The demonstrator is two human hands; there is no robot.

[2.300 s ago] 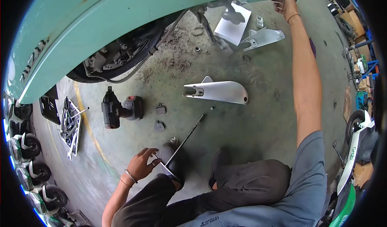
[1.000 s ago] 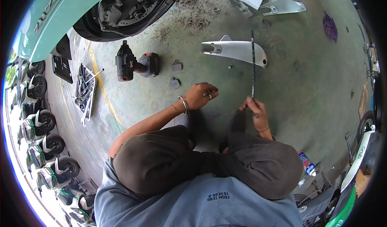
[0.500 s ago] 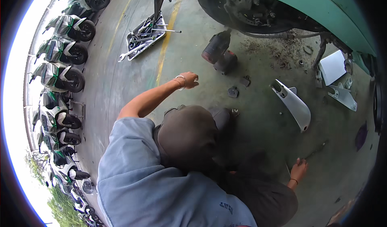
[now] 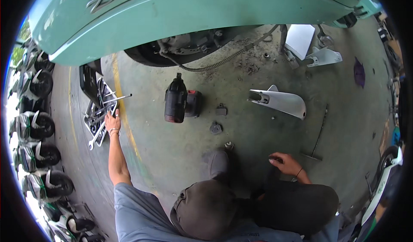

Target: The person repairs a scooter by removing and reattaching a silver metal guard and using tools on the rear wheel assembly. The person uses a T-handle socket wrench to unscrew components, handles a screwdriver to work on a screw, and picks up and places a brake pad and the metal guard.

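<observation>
The left hand (image 4: 112, 122) is hanging over the tray (image 4: 101, 142) — whether its fingers are gripping, I cannot tell. The wrench (image 4: 97, 136) is slanting there, head pointing nearer and left, far end hard to make out. The right hand (image 4: 287, 163) is hovering, fingers curled — contents unclear.

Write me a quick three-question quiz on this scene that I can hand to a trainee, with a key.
1. Multiple choice: what is the left hand nearest to?
A) the purple cloth
B) the tray of tools
C) the white sheet

2. True or false: the T-handled tool lies on the floor, apart from the right hand.

3. Count: how many small dark pads lie between the cordless power tool and the curved silvery part?

Key: 1. B; 2. True; 3. Two.
</observation>
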